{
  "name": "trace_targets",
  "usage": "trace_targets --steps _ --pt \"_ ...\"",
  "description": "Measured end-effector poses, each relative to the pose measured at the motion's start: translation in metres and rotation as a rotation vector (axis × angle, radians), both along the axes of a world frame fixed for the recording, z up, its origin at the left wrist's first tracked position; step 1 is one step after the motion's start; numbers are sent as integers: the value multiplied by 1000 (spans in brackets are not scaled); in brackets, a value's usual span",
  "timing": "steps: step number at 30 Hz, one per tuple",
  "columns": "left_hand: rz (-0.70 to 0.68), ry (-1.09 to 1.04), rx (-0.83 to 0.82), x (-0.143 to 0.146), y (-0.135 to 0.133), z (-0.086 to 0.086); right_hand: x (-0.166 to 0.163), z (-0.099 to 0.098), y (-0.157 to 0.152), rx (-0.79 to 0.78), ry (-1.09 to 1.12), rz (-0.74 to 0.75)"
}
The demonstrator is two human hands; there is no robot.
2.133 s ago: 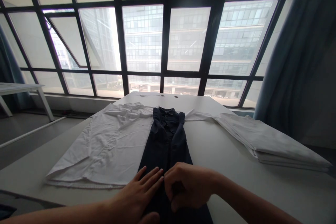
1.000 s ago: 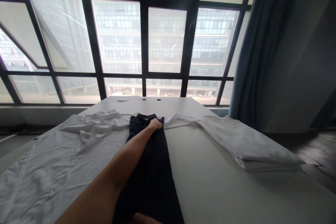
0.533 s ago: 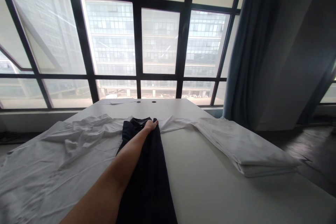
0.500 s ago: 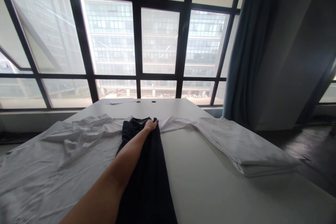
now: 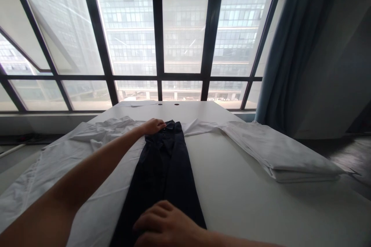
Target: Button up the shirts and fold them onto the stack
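Note:
A dark navy garment [image 5: 174, 170], apparently a shirt with a collar and buttons at its far end, lies lengthwise on the white table [image 5: 232, 189]. At its far left corner, my left hand [image 5: 154, 126] has its fingers closed on the fabric beside the collar. Low in the view, my right hand [image 5: 165, 224] is over the near part of the dark garment, palm down. Its fingers are bent a little and slightly apart, with no fabric visibly gripped. My left forearm crosses above a wrinkled white cloth [image 5: 95, 197] spread out on the left.
On the right side of the table lies a folded white cloth [image 5: 278, 150], and a thin white strip of fabric [image 5: 199, 126] runs from it behind the dark garment. Two dark round holes mark the table's far end. Beyond stand large windows and a blue curtain [image 5: 290, 54].
My left hand has moved from the garment's far right corner to its far left corner. My right hand has come into view at the bottom. The dark garment's far end appears flatter.

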State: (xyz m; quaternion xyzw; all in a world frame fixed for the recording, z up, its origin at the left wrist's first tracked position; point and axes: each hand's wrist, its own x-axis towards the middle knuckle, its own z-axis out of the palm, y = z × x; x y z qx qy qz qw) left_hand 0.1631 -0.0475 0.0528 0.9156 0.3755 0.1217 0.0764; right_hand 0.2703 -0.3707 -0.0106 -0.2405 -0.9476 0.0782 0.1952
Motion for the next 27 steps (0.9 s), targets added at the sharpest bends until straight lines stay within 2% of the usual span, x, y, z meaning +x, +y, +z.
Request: trace_targets --steps 3,6,9,13,18,22,24,27 --pt "23 42 66 -46 10 -10 10 20 6 -86 54 -178" --pt "80 75 90 -74 23 -25 17 35 14 -162 35 -279" --pt "57 75 93 -85 33 -38 17 36 25 -190 17 -291" --pt "-96 43 114 -85 44 -42 17 25 35 -211 27 -309" --pt "-243 -93 41 -79 64 -24 21 11 41 -203 1 -297" --pt "-332 -135 -221 -77 85 2 22 1 49 -149 -56 -281" --pt "-339 -107 -366 -77 95 15 23 -6 54 -106 -88 -275" --pt "-262 6 -497 -76 110 28 25 -18 61 2 -125 -262"
